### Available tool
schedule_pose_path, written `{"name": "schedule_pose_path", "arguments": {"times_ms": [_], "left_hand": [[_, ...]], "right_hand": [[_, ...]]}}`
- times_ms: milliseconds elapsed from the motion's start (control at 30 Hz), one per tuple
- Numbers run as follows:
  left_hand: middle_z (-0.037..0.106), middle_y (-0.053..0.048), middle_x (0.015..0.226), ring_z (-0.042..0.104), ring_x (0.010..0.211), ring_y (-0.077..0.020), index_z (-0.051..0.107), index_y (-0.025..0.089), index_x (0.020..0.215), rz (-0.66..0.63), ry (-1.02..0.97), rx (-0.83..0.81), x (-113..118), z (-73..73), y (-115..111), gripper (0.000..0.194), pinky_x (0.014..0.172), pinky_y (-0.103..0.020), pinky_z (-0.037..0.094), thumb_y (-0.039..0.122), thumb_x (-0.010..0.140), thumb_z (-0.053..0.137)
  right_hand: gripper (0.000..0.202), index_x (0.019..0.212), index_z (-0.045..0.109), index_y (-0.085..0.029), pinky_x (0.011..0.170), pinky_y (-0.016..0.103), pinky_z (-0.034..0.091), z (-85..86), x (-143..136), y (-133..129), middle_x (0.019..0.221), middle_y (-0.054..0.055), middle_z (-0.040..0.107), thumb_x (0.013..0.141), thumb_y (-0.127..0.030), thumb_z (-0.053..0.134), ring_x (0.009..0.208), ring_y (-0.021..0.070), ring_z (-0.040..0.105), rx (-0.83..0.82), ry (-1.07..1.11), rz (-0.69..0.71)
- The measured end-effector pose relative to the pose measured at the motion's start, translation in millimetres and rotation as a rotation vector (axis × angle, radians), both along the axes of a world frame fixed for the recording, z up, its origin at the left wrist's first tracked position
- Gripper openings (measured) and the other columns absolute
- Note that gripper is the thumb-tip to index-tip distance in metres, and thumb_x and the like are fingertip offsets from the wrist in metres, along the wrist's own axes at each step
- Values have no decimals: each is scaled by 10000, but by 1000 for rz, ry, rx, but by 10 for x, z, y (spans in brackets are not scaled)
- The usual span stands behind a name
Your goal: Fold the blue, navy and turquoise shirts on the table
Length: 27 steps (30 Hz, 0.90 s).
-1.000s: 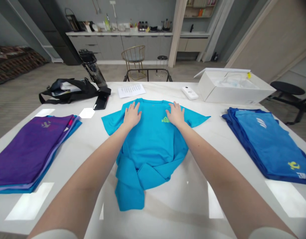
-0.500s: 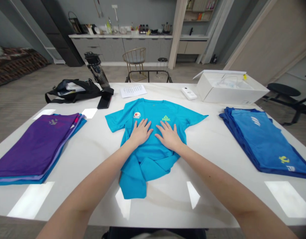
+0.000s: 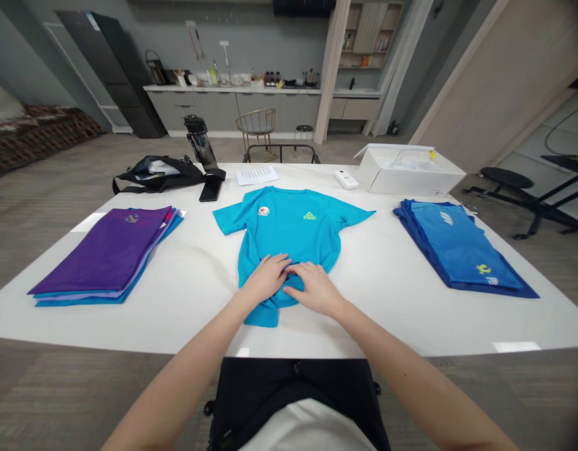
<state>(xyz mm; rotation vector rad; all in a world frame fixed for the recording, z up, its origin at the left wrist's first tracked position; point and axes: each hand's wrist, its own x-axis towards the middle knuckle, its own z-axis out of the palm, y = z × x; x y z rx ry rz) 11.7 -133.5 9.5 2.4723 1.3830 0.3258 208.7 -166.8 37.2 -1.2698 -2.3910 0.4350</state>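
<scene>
A turquoise T-shirt (image 3: 289, 228) lies chest up on the white table (image 3: 190, 269), its collar at the far side. It bears a round badge and a green print on the chest, and its lower part is bunched near me. My left hand (image 3: 269, 277) rests on the lower middle of the shirt with its fingers stretched out. Close beside it my right hand (image 3: 315, 288) touches the shirt, fingers slightly bent and thumb apart from them. The fingertips of both hands nearly meet over the cloth.
To the left is a stack of folded clothes with a purple shirt (image 3: 105, 250) on top; to the right, folded blue shirts (image 3: 462, 241). Along the far side are a black bag (image 3: 157, 175), a phone (image 3: 210, 188), a bottle (image 3: 200, 144), a paper (image 3: 257, 175), a white device (image 3: 346, 180) and a white box (image 3: 406, 172).
Both hands have slid down from the chest of the shirt to its lower part, towards me. The right hand's fingers are now more bent. The camera view has shifted too.
</scene>
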Motion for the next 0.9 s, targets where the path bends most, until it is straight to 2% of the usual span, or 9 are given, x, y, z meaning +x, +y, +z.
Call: {"name": "schedule_pose_path", "arguments": {"times_ms": [100, 200, 333, 467, 567, 667, 733, 833, 900], "left_hand": [[561, -97, 1519, 510, 1418, -218, 629, 215, 1395, 11, -77, 39, -4, 47, -317, 428, 1215, -416, 372, 255, 1005, 456], [623, -89, 1452, 580, 1341, -217, 661, 221, 1354, 10, -107, 65, 4, 110, -617, 398, 1151, -380, 445, 309, 1026, 455], [633, -74, 1441, 584, 1326, -232, 633, 266, 1382, -21, -45, 99, -19, 192, -916, 411, 1109, -400, 457, 417, 1028, 489], [602, -70, 1474, 559, 1331, -247, 513, 281, 1491, -18, 58, 145, -98, 216, -1067, 510, 1037, -401, 454, 439, 1007, 542], [650, -84, 1393, 600, 1228, -269, 595, 254, 1400, 7, 163, 176, -173, 214, -1125, 434, 961, -405, 453, 428, 1006, 543], [692, -91, 1279, 620, 1136, -279, 669, 228, 1278, 16, 251, 188, -244, 217, -1160, 342, 893, -404, 452, 390, 1006, 539], [699, -81, 1238, 622, 1118, -273, 673, 225, 1251, 8, 283, 194, -279, 214, -1174, 298, 860, -396, 451, 328, 1000, 547], [705, -74, 1171, 625, 1096, -263, 681, 216, 1169, 15, 327, 213, -290, 191, -1204, 231, 854, -392, 447, 222, 987, 538], [705, -77, 1117, 627, 1081, -261, 672, 201, 1131, 33, 337, 234, -264, 170, -1243, 209, 873, -398, 446, 194, 988, 520]], "right_hand": [[360, 1245, 667, -270, 907, 411, 367, 34, 61, -285, 1175, 72, 721, 931, -443, 703, 1090, 272, 569, 30, -63, 43], [158, 1109, 708, -265, 932, 424, 336, 41, 174, -444, 1092, 65, 734, 983, -310, 624, 1077, 263, 564, 58, -114, 26], [152, 998, 686, -229, 934, 420, 337, 28, 371, -545, 1084, 81, 725, 987, -220, 535, 1086, 265, 569, 77, -146, -71], [138, 992, 649, -211, 889, 398, 372, 7, 607, -601, 1098, 95, 705, 940, -202, 521, 1071, 276, 579, 83, -169, -289], [147, 975, 649, -209, 841, 393, 394, -11, 814, -617, 1071, 107, 694, 930, -207, 510, 1044, 292, 586, 77, -209, -475], [221, 1069, 661, -198, 805, 389, 409, -15, 967, -655, 1102, 125, 676, 924, -185, 495, 1022, 302, 595, 93, -202, -585], [270, 1136, 661, -188, 825, 390, 417, -13, 980, -729, 1135, 135, 666, 937, -177, 480, 1034, 298, 594, 134, -163, -543], [305, 1235, 660, -212, 924, 407, 405, -33, 851, -913, 1250, 128, 647, 974, -320, 544, 1138, 300, 562, 182, -136, -274], [409, 1325, 632, -258, 972, 435, 375, -72, 727, -1037, 1351, 108, 618, 959, -439, 609, 1202, 311, 526, 194, -166, -143]]}}
